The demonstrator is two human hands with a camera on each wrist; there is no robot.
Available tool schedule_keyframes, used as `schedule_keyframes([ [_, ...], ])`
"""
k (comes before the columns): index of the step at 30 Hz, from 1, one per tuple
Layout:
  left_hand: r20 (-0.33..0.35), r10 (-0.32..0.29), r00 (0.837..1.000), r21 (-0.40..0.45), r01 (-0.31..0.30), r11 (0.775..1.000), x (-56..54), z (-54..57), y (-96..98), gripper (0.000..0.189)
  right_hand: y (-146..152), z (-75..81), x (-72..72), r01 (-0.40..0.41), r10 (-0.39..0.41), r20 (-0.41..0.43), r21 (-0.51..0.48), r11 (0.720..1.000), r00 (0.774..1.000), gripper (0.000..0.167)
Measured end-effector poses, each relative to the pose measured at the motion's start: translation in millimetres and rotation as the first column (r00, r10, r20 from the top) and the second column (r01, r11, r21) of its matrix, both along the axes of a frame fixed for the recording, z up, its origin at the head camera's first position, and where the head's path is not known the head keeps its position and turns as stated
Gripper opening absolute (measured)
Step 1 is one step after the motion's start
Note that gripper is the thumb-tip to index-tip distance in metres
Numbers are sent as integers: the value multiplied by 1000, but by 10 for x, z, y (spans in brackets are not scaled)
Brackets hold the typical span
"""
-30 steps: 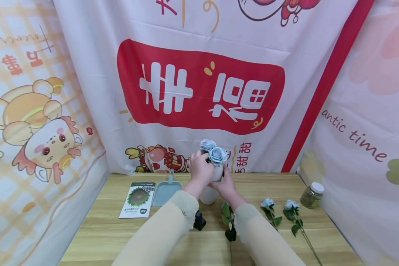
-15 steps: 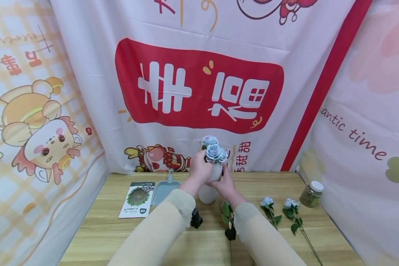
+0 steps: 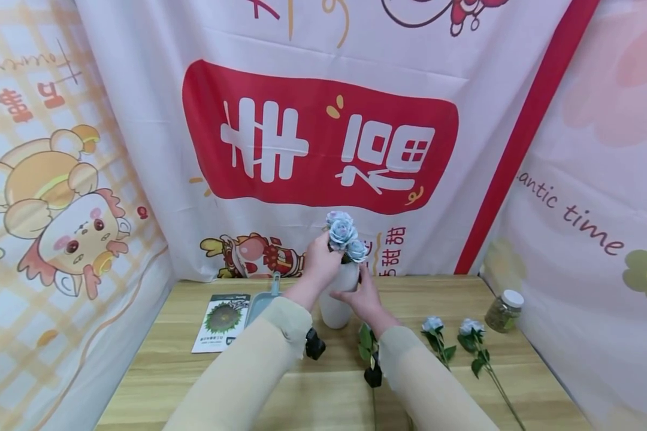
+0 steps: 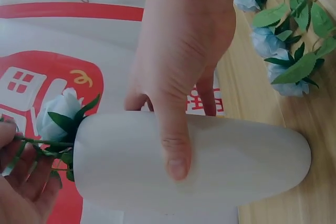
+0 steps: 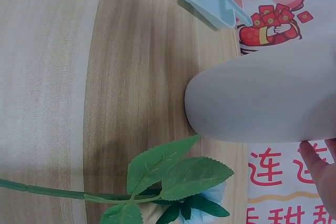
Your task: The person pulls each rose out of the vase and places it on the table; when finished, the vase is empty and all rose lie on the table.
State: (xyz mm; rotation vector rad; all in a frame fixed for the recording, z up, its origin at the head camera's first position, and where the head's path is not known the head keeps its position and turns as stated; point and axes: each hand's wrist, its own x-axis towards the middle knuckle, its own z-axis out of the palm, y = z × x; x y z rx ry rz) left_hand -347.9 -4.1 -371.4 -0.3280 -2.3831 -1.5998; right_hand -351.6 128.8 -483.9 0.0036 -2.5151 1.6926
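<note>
A tall white vase (image 3: 336,311) stands on the wooden table, with several pale blue artificial roses (image 3: 342,232) clustered above its mouth. My left hand (image 3: 321,262) holds rose stems just at the rim; in the left wrist view its fingers (image 4: 32,192) are bent around a green stem. My right hand (image 3: 362,294) grips the vase's side. Seen from the left wrist, the right thumb (image 4: 178,156) lies along the vase wall and the other fingers go behind it. The stems' lower ends are hidden inside the vase.
Loose blue roses (image 3: 471,328) lie at the right, and a leafy stem (image 3: 365,342) is beside my right forearm. A lidded jar (image 3: 504,311) stands at the back right. To the left are a seed packet (image 3: 221,323) and a blue-grey dustpan (image 3: 256,306). Printed cloth (image 3: 323,137) hangs behind.
The roses and my left hand have moved slightly up and left, and the blooms have spread, showing more of the vase's upper part. My right hand stays on the vase.
</note>
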Motion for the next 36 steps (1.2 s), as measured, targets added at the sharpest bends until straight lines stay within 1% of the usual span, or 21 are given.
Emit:
schedule_keyframes([
  [2,7,-3,1000,-6,3,1000,-6,-4,-6,38,-3,-6,-2,3,-3,2,7,1000,1000,100],
  [5,33,-17,999,10,16,1000,-10,1,-19,46,-5,-11,-7,13,-13,12,13,1000,1000,104],
  [8,47,-27,999,44,25,999,-15,16,-35,47,-5,-10,-10,16,-16,21,13,1000,1000,107],
  [9,48,-27,999,54,24,998,-14,25,-40,46,-7,-10,-12,16,-16,23,14,1000,1000,108],
  [15,-12,20,1000,111,-19,994,-20,89,-68,27,-18,-14,-16,17,-18,11,15,1000,1000,103],
  [19,7,35,999,122,-36,992,-9,116,-102,20,-18,-14,-12,19,-19,8,11,1000,1000,101],
  [22,19,23,1000,105,-24,994,-13,131,-122,21,-13,-12,-9,16,-16,6,8,1000,1000,100],
  [25,33,-29,999,88,26,996,-26,150,-132,22,-8,-4,-5,13,-13,3,7,1000,1000,99],
  [27,66,-75,995,105,68,992,-28,159,-133,24,-6,-1,-2,9,-9,4,8,1000,1000,99],
  [29,100,-121,988,136,107,985,-30,154,-133,27,-5,0,-1,5,-6,7,10,1000,1000,100],
  [31,112,-147,983,166,128,978,-29,146,-129,33,-5,-2,1,5,-5,9,11,1000,1000,101],
  [32,107,-146,983,173,127,977,-32,140,-127,35,-4,-3,4,4,-4,10,9,1000,1000,101],
  [33,87,-133,987,171,116,978,-33,135,-125,36,-5,-3,6,4,-4,9,7,1000,1000,102],
  [34,67,-108,992,166,96,981,-29,132,-124,34,-6,-1,9,6,-6,10,7,1000,1000,102],
  [36,-1,-45,999,160,45,986,-24,138,-118,27,-10,5,15,8,-8,9,2,1000,1000,102],
])
